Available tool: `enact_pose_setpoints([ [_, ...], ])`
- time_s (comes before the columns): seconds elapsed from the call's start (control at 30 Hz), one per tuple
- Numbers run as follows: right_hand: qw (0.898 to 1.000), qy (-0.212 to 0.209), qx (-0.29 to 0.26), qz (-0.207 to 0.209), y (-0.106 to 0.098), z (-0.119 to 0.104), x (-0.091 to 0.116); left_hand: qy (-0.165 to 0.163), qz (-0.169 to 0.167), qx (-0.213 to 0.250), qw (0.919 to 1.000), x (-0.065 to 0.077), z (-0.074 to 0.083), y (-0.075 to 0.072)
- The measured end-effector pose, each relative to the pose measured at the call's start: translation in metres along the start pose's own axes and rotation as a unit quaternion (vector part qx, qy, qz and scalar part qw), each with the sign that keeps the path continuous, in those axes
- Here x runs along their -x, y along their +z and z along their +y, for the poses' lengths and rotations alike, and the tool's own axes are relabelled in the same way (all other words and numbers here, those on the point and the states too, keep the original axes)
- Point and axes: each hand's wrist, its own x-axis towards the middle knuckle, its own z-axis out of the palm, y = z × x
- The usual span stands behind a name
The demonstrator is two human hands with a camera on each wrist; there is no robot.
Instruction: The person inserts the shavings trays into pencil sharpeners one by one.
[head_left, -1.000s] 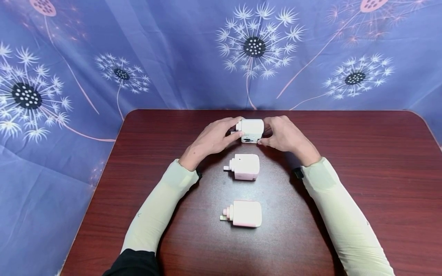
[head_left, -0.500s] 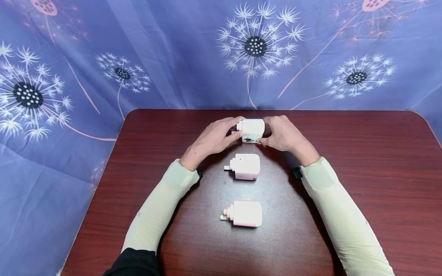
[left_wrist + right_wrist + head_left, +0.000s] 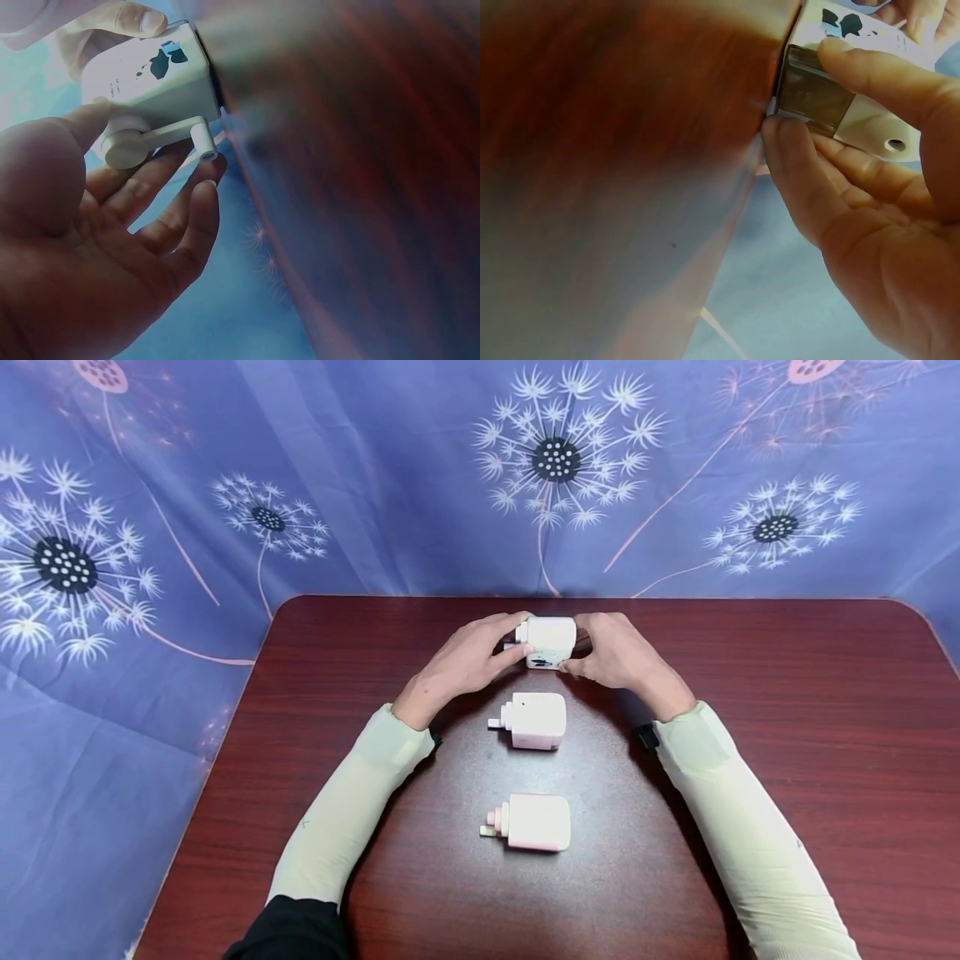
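At the back of the table, a white crank pencil sharpener [image 3: 551,635] with a dark printed picture stands between both hands. My left hand [image 3: 468,656] holds its crank side, thumb on the near face and other fingers reaching behind. The left wrist view shows the crank handle [image 3: 171,133] beside those partly bent fingers. On the opposite end, my right hand [image 3: 618,652] pinches the sharpener between thumb and fingers at the smoky see-through shavings drawer [image 3: 810,94]. The drawer sits in the body, below a round pencil hole [image 3: 894,144].
Two more pale pink crank sharpeners, a middle one [image 3: 537,720] and a front one [image 3: 538,821], stand in a column nearer the person, cranks to the left. A blue dandelion-print cloth [image 3: 420,468] hangs behind the dark red wooden table [image 3: 810,718].
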Motion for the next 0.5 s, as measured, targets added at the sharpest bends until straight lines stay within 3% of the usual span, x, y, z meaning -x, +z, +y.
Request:
enact_pose_setpoints([
  [0.3,1.0,-0.003,-0.028,-0.002,0.003,0.003,0.004,-0.001,-0.004,0.001,1.0,-0.003,0.0,0.001],
  [0.5,0.998,-0.001,-0.064,0.002,0.0,0.007,0.011,-0.029,0.012,-0.005,0.9995,0.003,-0.006,-0.002],
])
